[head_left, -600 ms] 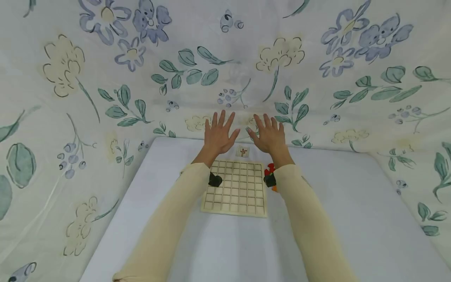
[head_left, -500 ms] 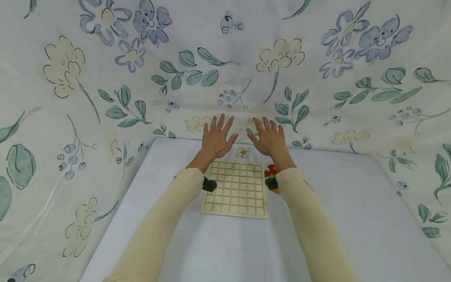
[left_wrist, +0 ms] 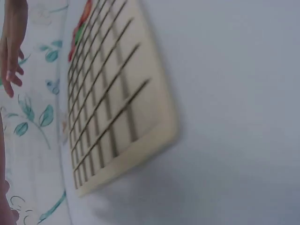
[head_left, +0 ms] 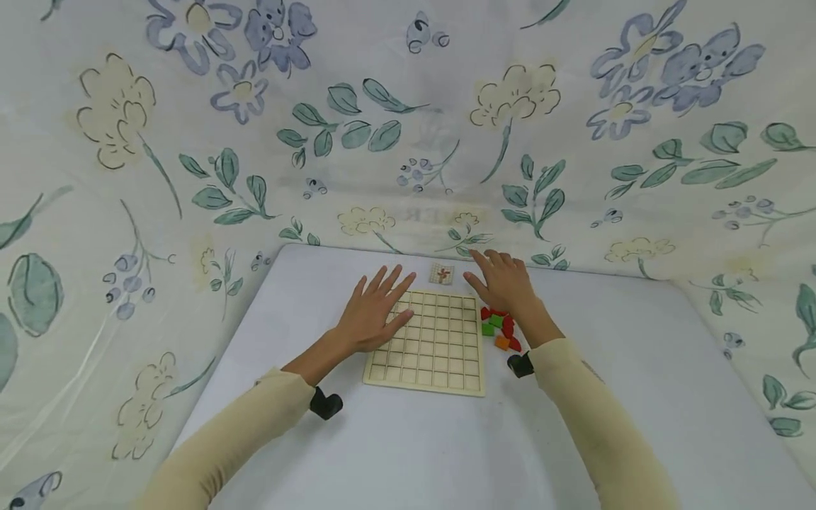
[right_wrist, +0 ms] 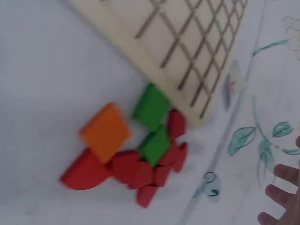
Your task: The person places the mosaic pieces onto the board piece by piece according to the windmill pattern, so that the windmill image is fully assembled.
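A pale wooden grid board (head_left: 433, 343) lies on the white table. My left hand (head_left: 371, 312), fingers spread, hovers over its upper left part and holds nothing. The right hand (head_left: 505, 283) is above the small pile at the board's right side, its fingers extended and empty. That pile has green blocks (right_wrist: 152, 107), an orange block (right_wrist: 105, 132) and several red pieces (right_wrist: 86, 172), some touching each other. A small patterned card (head_left: 441, 273) lies behind the board, between the hands.
The white table (head_left: 408, 453) meets a floral-printed cloth (head_left: 408, 127) at its back edge. A black wrist device (head_left: 326, 404) shows at the left sleeve and another black one (head_left: 520, 365) at the right sleeve.
Both hands have drawn back from the cloth; the left moved down and left over the board, the right down and slightly right. More of the coloured pile shows.
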A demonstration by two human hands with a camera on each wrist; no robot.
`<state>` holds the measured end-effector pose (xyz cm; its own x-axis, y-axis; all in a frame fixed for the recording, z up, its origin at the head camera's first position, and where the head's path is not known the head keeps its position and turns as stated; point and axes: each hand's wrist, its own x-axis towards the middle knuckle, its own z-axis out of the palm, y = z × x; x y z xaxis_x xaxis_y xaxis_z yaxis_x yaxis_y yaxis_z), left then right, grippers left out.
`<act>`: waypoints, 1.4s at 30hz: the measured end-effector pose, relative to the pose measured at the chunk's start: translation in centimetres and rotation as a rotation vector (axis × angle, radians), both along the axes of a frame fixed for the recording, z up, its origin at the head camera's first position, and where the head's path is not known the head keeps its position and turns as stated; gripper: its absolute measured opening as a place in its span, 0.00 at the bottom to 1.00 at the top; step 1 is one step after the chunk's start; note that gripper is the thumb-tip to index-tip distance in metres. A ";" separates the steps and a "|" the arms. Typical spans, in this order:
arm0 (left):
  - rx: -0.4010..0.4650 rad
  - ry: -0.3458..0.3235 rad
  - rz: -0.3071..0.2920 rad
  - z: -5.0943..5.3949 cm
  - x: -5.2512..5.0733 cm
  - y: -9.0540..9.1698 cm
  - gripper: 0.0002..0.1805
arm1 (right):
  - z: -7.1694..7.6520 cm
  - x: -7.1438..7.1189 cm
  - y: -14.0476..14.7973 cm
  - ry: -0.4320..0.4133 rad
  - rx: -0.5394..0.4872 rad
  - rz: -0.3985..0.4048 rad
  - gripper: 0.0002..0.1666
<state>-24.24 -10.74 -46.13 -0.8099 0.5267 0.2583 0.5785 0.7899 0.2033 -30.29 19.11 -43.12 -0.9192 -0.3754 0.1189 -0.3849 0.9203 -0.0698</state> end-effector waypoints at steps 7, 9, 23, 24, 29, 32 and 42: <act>0.029 -0.041 -0.022 -2.9 4.8 -2.2 0.40 | -2.6 1.2 2.2 -0.089 0.037 -0.061 0.32; 0.020 -0.052 -0.010 -3.9 5.9 -3.0 0.41 | -3.1 1.4 2.7 -0.113 0.044 -0.078 0.30; -0.058 -0.077 0.084 -7.1 9.7 -5.7 0.47 | -5.9 1.1 3.9 -0.126 0.037 -0.127 0.19; -0.058 -0.073 0.085 -7.2 9.7 -5.7 0.47 | -6.0 1.0 4.0 -0.124 0.027 -0.131 0.18; -0.069 -0.045 0.086 -7.6 9.9 -6.0 0.45 | -6.0 0.6 4.0 -0.140 -0.016 -0.147 0.14; -0.077 -0.038 0.086 -7.7 9.9 -6.0 0.44 | -5.9 0.4 4.1 -0.159 -0.030 -0.153 0.14; -0.074 -0.026 0.089 -7.7 10.1 -6.0 0.42 | -5.6 0.4 4.4 -0.207 -0.080 -0.167 0.14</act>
